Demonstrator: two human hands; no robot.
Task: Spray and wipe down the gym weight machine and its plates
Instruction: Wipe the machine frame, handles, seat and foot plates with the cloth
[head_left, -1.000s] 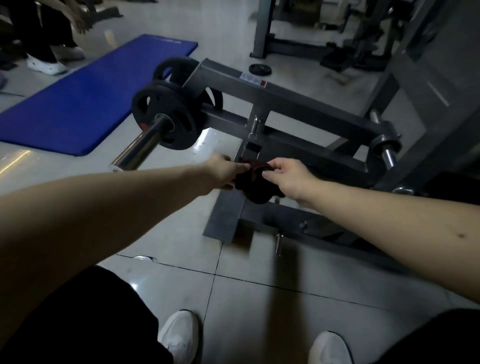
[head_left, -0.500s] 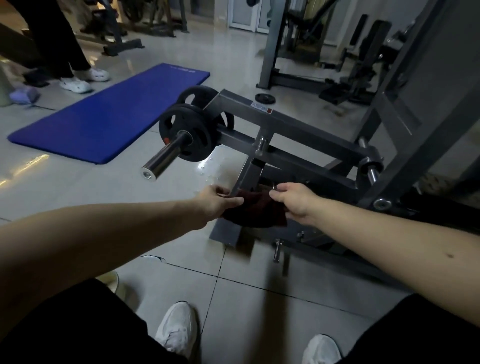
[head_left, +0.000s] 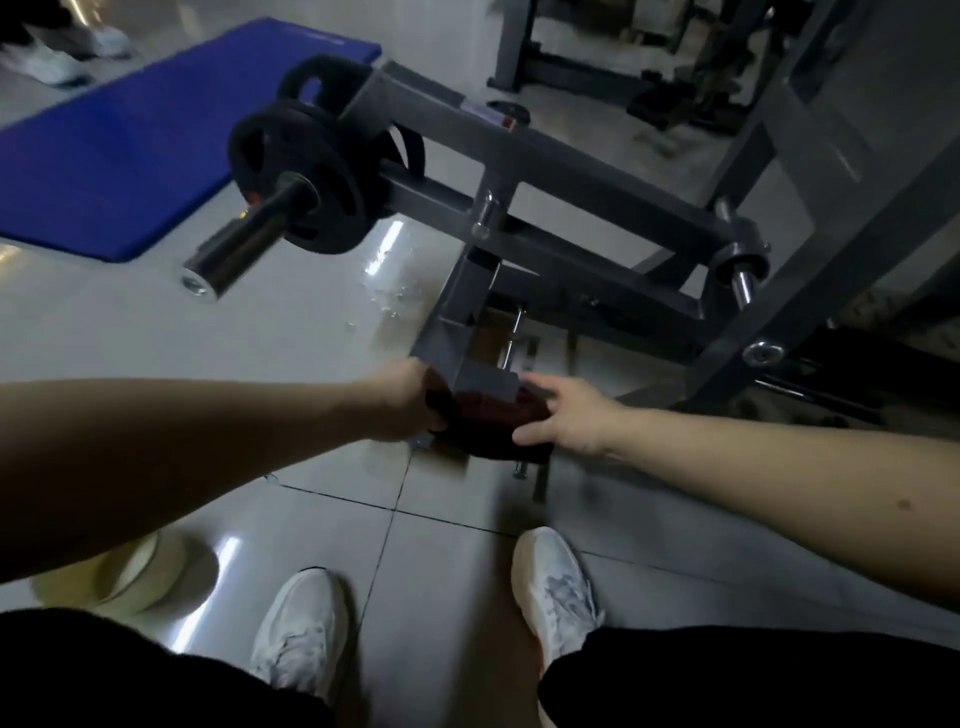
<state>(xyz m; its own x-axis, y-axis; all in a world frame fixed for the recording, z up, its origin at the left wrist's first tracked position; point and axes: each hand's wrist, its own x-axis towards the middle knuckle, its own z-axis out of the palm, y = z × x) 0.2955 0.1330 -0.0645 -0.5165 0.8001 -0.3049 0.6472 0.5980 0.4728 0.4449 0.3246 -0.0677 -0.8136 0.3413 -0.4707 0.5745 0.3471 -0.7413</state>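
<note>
ok so POV shot, pretty dark + a bit blurry. Landmark = the grey base post (head_left: 457, 312) of the weight machine (head_left: 597, 171), everything below is rel. to that.

Dark red cloth (head_left: 493, 423) sits right at the bottom of the post, pulled across its near face, touching it afaict. Left hand (head_left: 408, 402) is on the cloth's left end, just left of the post's foot, fingers curled round a bunched bit of fabric. Right hand (head_left: 569, 415) has the other end, just right of the post. Thumb is under, fingers over the top, pinching the cloth btw them. Both arms are bare and stretched out fwd.

Plates (head_left: 301, 182) are black and sit on the machine's arm up and left of the post, well apart from the hands. One's in front, another behind it on the far side of the arm. Chrome sleeve (head_left: 244, 247) pokes out of the front plate toward the camera, also left of the post.

Water drops (head_left: 387, 304) on the floor (head_left: 291, 332) just left of the post, near its foot. Blue mat (head_left: 119, 145) lies far left of the post, beyond the plates. On the near side of the post there are two white shoes (head_left: 306, 631) on the tiles, toes pointing at it. Yellowish round thing (head_left: 135, 577) sits near-left of the post by the left shoe, too blurry to tell what it is.
</note>
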